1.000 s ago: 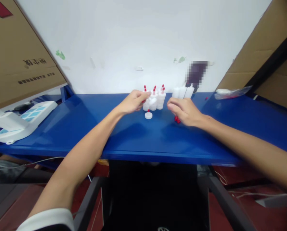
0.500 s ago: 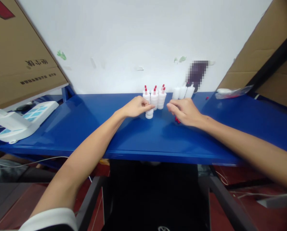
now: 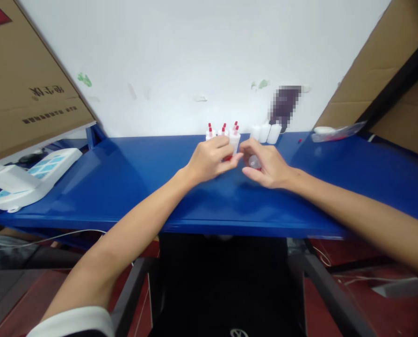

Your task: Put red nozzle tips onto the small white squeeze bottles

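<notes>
My left hand point(image 3: 213, 159) is closed just in front of the red-tipped bottles, its thumb pointing right. A bit of red shows below its fingers, but what it holds is mostly hidden. Close by on the right, my right hand point(image 3: 267, 164) curls round a small round translucent white piece point(image 3: 254, 162). Some red shows beside that piece, partly covered by the hand. Behind my left hand stand several white squeeze bottles point(image 3: 234, 139) with red tips, upright and in a tight group. Several plain white bottles point(image 3: 274, 134) stand behind my right hand.
The blue table point(image 3: 132, 187) meets a white wall point(image 3: 177, 56). At left lie a white power strip point(image 3: 60, 164) and a cardboard panel point(image 3: 30, 70). On the right are a clear plastic bag point(image 3: 340, 133) and a small red piece point(image 3: 300, 140). A dark pixelated object point(image 3: 284, 105) stands against the wall.
My left hand has left the white bottle at the front of the group and moved right, closer to my right hand. My right hand has turned, revealing the translucent piece.
</notes>
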Available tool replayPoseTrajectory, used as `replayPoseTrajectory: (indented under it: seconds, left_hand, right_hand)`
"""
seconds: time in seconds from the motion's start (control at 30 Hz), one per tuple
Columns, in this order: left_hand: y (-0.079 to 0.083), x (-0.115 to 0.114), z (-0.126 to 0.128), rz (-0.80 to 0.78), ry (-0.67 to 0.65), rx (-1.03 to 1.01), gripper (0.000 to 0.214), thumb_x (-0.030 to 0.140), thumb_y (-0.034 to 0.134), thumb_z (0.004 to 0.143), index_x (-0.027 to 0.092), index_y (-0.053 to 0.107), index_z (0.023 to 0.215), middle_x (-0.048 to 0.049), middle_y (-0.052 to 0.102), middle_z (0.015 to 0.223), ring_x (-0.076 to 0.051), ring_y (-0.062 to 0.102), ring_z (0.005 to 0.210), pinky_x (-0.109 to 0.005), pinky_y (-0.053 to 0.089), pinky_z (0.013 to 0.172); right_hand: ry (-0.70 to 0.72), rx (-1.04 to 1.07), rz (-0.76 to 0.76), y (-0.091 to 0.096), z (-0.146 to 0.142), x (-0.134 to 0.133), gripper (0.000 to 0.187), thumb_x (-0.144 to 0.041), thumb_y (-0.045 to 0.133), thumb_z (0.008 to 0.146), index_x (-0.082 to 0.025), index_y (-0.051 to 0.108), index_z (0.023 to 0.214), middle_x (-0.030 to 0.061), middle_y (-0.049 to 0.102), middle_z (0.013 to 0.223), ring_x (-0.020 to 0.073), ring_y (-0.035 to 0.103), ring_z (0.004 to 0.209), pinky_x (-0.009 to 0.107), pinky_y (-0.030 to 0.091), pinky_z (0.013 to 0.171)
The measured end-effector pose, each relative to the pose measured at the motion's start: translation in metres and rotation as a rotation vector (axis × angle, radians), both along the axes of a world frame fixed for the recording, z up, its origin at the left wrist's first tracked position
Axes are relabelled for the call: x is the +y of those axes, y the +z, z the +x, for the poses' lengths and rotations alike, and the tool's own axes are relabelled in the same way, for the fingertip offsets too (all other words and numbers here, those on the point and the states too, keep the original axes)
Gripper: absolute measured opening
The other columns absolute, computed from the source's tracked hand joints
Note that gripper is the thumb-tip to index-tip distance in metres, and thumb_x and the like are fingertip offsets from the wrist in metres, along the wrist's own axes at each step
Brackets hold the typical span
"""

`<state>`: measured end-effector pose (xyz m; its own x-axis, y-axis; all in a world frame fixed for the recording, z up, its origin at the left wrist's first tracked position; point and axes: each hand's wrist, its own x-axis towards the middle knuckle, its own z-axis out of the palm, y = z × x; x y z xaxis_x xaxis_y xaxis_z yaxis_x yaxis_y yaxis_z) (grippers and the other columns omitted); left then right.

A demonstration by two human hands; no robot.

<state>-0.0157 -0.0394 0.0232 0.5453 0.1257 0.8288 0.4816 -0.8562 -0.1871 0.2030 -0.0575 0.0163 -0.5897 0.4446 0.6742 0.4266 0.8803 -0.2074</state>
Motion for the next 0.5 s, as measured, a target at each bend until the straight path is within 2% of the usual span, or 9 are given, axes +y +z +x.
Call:
replayPoseTrajectory:
  seconds: [0.13, 0.23, 0.5]
  left_hand:
    - [-0.0044, -0.0092, 0.0082, 0.076, -0.036, 0.125, 0.042, 0.040, 0.045, 0.105, 0.018, 0.058, 0.072, -0.0028, 0.061, 0.072, -0.012, 0.055, 0.062, -0.026, 0.041, 0.056]
    - [-0.0072, -0.0118, 0.0072, 0.091, -0.034, 0.184, 0.041, 0.042, 0.045, 0.106, 0.017, 0.062, 0.079, -0.0035, 0.067, 0.079, -0.011, 0.057, 0.062, -0.025, 0.040, 0.054]
    - [-0.0084, -0.0095, 0.0070, 0.249, -0.028, 0.159, 0.042, 0.043, 0.047, 0.105, 0.018, 0.060, 0.074, 0.0001, 0.064, 0.066, -0.010, 0.050, 0.048, -0.028, 0.029, 0.047]
  right_hand:
    - [0.051, -0.008, -0.036, -0.0027, -0.0040, -0.0009, 0.045, -0.060, 0.051, 0.092, -0.023, 0.045, 0.117, 0.0042, 0.070, 0.087, 0.0216, 0.064, 0.071, 0.035, 0.047, 0.063]
    - [0.064, -0.048, -0.075, -0.0014, -0.0057, -0.0022, 0.046, -0.060, 0.050, 0.092, -0.023, 0.041, 0.118, 0.0038, 0.069, 0.085, 0.0215, 0.062, 0.069, 0.035, 0.047, 0.063]
    - [0.090, -0.074, -0.119, 0.0016, -0.0110, -0.0076, 0.037, -0.049, 0.050, 0.092, -0.024, 0.034, 0.114, -0.0043, 0.059, 0.071, 0.0162, 0.050, 0.052, 0.031, 0.038, 0.054]
